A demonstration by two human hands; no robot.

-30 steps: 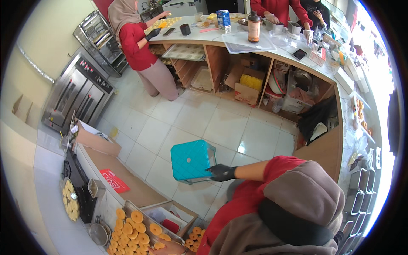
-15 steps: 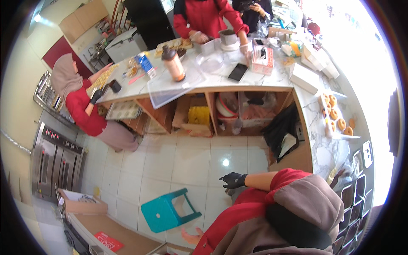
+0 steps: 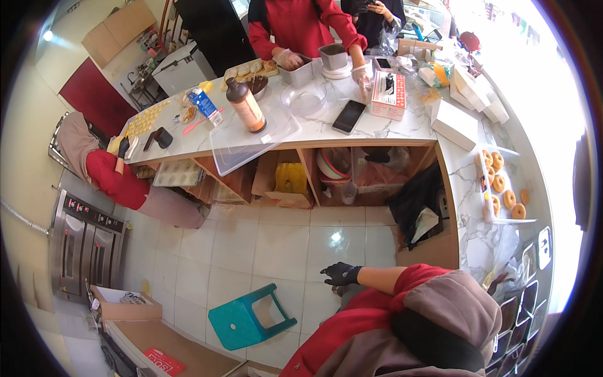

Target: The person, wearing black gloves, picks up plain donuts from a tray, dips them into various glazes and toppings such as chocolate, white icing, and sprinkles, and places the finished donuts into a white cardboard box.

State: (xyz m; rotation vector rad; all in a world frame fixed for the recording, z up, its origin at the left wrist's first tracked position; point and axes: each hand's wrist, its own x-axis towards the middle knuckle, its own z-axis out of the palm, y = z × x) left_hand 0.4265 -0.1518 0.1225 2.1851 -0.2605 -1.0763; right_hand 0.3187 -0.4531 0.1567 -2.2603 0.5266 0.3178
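Neither of my own hands shows in the head view. Closest to me, at the lower right, a co-worker in a headscarf and red top stretches out a black-gloved hand (image 3: 341,274) with its fingers partly bent, above the tiled floor. A teal plastic stool (image 3: 229,323) lies left of that person. Across the counter, another person's clear-gloved hand (image 3: 290,61) reaches into a grey rectangular tin (image 3: 298,76), while their other hand (image 3: 362,76) rests beside a cardboard box (image 3: 388,94). At the far left, a third worker's black-gloved hand (image 3: 123,147) is by small yellow dough pieces (image 3: 144,119).
On the marble counter (image 3: 414,129) stand a brown-capped bottle (image 3: 248,108), a blue carton (image 3: 205,104) and a phone (image 3: 349,117). Ring doughnuts (image 3: 499,183) fill a clear container at right. A steel oven (image 3: 91,242) and an open cardboard box (image 3: 125,305) line the left side.
The view has shifted slightly. The far-left worker bends further left, the gloved hand nearer the dough. A bare hand beside the stool has gone from sight.
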